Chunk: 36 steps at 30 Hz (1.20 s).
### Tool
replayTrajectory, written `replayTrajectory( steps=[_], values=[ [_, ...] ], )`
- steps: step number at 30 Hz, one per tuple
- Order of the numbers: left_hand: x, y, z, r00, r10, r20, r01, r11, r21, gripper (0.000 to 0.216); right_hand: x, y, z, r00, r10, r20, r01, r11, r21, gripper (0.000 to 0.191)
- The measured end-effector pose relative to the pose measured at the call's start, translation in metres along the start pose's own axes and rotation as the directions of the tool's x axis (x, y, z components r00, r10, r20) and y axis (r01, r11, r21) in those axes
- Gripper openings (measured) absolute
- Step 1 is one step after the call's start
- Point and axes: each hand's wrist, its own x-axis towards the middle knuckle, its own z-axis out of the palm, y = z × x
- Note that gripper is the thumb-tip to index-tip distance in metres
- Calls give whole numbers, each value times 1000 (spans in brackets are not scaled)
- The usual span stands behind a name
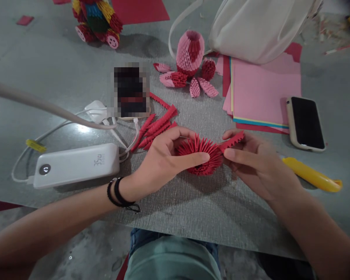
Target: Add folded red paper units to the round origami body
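Our left hand [166, 155] curled around the round, spiky red folded-paper ring [200, 157] at the centre of the grey textured mat [192, 210], thumb over its top and forefinger across its front. At the ring's three o'clock, our right hand [251, 163] pinched a short toothed red paper strip [233, 140], whose tip touched the ring. Loose red paper strips [157, 126] lay at ten o'clock, and a white power bank [76, 165] at nine.

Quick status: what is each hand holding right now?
Left hand: closed around the red modular origami ring.
Right hand: closed, pinching a red folded-paper strip at the ring's right edge.
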Motion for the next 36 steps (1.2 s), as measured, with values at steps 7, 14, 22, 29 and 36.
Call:
replayTrajectory(
  steps=[7, 14, 22, 29, 36],
  values=[
    [-1, 0, 0, 1000, -7, -2, 7, 1000, 24, 41, 0, 1, -1, 999, 35, 35, -37, 997, 62, 33],
    [-3, 5, 1, 1000, -4, -10, 5, 989, 151, 39, 2, 4, -3, 1000, -25, 19, 25, 999, -46, 34],
    [-3, 9, 0, 994, 106, 8, -102, 930, 353, 34, 1, 9, -8, 986, -166, 14, 164, 957, -240, 33],
    [0, 3, -2, 986, 167, 30, -164, 893, 419, 35, -9, 4, 2, 968, -249, -1, 229, 892, -389, 30],
    [0, 1, -2, 981, 178, 72, -190, 850, 491, 41, -9, 2, 4, 959, -281, -27, 249, 888, -388, 24]
  ],
)
